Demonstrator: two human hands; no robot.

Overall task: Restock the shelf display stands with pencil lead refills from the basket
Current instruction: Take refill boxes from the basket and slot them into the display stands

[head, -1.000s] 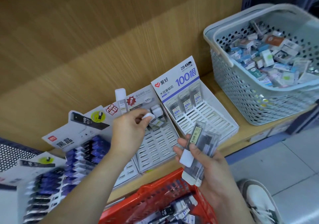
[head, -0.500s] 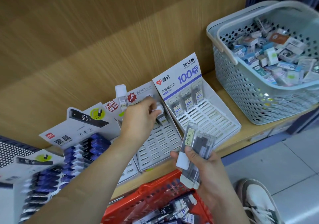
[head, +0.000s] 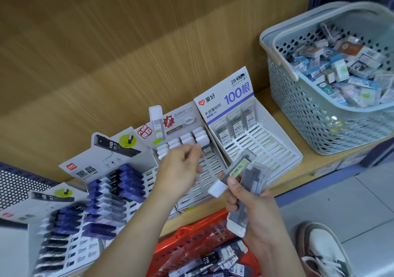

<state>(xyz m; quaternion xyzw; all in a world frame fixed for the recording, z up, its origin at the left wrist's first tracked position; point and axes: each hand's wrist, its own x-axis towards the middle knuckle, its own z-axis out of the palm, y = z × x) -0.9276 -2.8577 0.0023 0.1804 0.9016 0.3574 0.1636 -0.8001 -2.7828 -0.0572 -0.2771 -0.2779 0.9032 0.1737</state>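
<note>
Stands of dark-blue refills sit well left of the left fingers, both cards reading "HB 0.7"; the nearer stand [head: 110, 155] adds "黑晶". Left hand [head: 179, 172] hovers before the middle stand [head: 213, 170], its fingers loosely curled and, as far as the blur shows, holding nothing. White-capped refills stand just beyond them under a card marked "活动铅芯" and "100". Just right of those fingers, the right hand [head: 255, 208] grips a fanned bunch of clear pencil lead refills [head: 241, 168]. The front one lies on a slant, white cap low and towards the left hand, barcode label at the far upper end, so the left hand looks the likelier to pluck it by the cap. Right of the bunch, the white stand [head: 266, 148] reads "爱好", "2B 0.7", "100根" and "大容量铅芯". Further right, a grey basket [head: 309, 116] holds small boxes, print unreadable. Below both hands, the red basket [head: 191, 232] carries more refills, one marked "HB 0.7".
</note>
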